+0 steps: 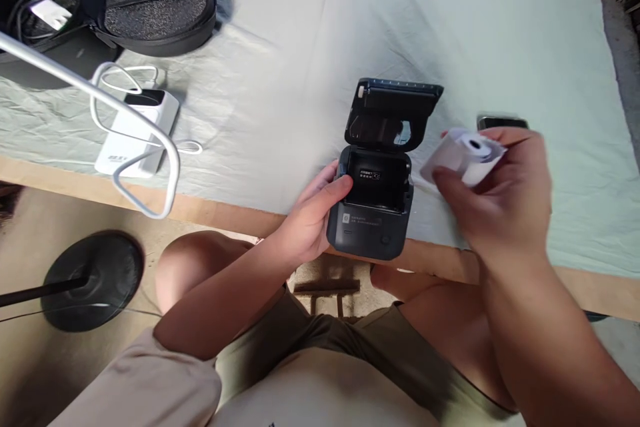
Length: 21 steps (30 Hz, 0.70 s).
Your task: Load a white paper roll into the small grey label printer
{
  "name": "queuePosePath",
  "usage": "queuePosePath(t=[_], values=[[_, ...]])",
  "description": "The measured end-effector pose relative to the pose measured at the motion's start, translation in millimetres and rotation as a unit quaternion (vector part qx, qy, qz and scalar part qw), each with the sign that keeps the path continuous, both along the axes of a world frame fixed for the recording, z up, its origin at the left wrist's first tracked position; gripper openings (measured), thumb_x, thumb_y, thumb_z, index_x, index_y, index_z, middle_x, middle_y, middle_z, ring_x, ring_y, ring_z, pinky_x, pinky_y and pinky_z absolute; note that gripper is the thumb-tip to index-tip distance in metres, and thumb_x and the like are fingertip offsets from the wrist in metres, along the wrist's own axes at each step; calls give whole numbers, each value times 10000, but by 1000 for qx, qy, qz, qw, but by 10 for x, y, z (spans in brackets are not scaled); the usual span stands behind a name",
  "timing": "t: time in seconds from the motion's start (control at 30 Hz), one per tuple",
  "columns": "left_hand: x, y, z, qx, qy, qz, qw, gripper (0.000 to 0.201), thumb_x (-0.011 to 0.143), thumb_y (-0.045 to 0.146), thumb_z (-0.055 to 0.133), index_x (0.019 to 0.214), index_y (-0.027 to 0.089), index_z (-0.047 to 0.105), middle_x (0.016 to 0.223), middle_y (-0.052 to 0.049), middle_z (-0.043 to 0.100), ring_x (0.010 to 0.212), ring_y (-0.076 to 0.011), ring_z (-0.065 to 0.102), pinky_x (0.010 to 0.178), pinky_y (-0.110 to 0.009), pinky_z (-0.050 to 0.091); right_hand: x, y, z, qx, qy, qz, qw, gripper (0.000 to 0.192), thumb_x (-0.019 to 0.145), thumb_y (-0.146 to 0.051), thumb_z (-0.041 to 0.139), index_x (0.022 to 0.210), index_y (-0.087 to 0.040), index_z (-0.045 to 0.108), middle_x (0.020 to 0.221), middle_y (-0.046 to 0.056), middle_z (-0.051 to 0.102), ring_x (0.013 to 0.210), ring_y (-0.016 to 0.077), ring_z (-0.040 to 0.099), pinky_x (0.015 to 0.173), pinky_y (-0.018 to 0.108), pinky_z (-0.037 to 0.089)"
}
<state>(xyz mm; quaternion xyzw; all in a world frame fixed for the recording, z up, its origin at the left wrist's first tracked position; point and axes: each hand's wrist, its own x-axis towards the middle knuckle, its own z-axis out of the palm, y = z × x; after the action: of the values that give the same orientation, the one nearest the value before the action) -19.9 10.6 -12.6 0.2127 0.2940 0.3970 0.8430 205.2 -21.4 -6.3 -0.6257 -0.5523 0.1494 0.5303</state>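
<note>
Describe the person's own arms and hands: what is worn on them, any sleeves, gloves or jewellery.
Both forearms are bare. The left hand and right hand wear no gloves, and no ring, watch or bracelet shows. A light beige short sleeve covers the left upper arm; the right hand is slightly blurred.

- The scene was evenly and brightly lit, apparently by soft daylight, with no harsh glare.
- The black case (150, 0) threw a soft shadow to its right onto the pale cloth (310, 27).
- The right hand (500, 200) and the paper roll (467, 155) it held were smeared by motion blur.
- The small black printer (373, 213) stayed sharp, its open cavity dark.
- Wide-angle distortion bent the table edge (215, 210) and stretched the corners.
</note>
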Motion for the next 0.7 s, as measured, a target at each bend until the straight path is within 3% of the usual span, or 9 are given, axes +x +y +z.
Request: queuePosePath(t=[0.07,0.17,0.23,0.3,0.43,0.53,0.7], values=[[11,-4,7,6,-4,-7,1000,510,826,453,986,1176,181,734,1018,-17,787,856,-151,755,765,-239,607,-24,1,95,104,-52,-9,993,377,873,-266,839,1224,-230,705,1196,63,733,1092,160,718,861,283,615],[27,-13,16,13,10,-12,1000,516,842,457,966,1206,189,718,1044,-28,789,862,-159,747,762,-246,592,-91,-46,176,198,-141,36,969,564,902,-223,784,1456,-301,716,1263,55,743,1120,156,745,836,273,637],[35,-23,20,22,28,-7,999,536,848,466,953,1237,193,706,1096,-41,793,901,-173,749,809,-265,600,-150,-94,197,199,-147,103,963,623,880,-216,801,1486,-307,682,1215,48,760,1044,166,768,767,290,638],[41,-39,24,35,45,-2,998,556,859,478,937,1272,195,695,1161,-55,790,989,-195,761,863,-275,607,-210,-136,207,160,-177,151,959,521,895,-215,793,1396,-281,664,1165,49,779,1019,192,784,782,335,663],[40,-70,31,58,65,-2,996,574,890,461,921,1346,213,676,1198,-58,768,1133,-217,756,929,-265,614,-282,-156,199,111,-295,137,939,311,952,-151,699,1231,-249,601,1143,26,799,1043,191,803,857,355,650],[39,-78,36,57,56,-4,997,559,903,475,921,1332,214,676,1140,-41,753,1043,-171,746,870,-225,607,-279,-132,167,116,-314,139,932,228,963,-167,712,1147,-230,592,1077,-18,811,989,172,822,862,345,612],[46,-42,24,18,28,3,999,553,847,519,960,1208,192,700,997,-6,742,863,-125,707,762,-203,587,-275,-138,181,153,-292,170,929,112,1016,-163,689,1016,-220,592,981,-30,815,1126,209,832,958,380,561]])
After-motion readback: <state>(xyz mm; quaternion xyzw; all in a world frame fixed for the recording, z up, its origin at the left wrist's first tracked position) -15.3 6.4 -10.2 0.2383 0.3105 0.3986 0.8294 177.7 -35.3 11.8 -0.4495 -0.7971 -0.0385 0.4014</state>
